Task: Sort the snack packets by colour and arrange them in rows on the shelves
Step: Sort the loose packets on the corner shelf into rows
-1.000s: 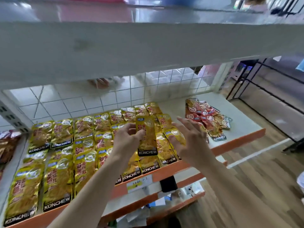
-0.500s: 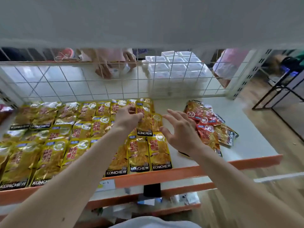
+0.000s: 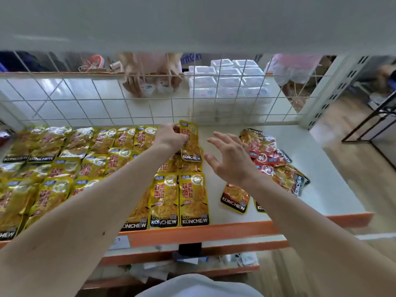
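Our left hand (image 3: 171,138) has carried its pinched yellow packet (image 3: 190,144) to the rear row (image 3: 124,136)'s end, ready to lay; right hand (image 3: 231,161) spread, empty

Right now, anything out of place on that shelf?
Red packets lie in a loose overlapping heap at the right end of the shelf, turned every way, unlike the neat yellow rows. One yellow-edged packet near the front edge lies tilted, outside any row.
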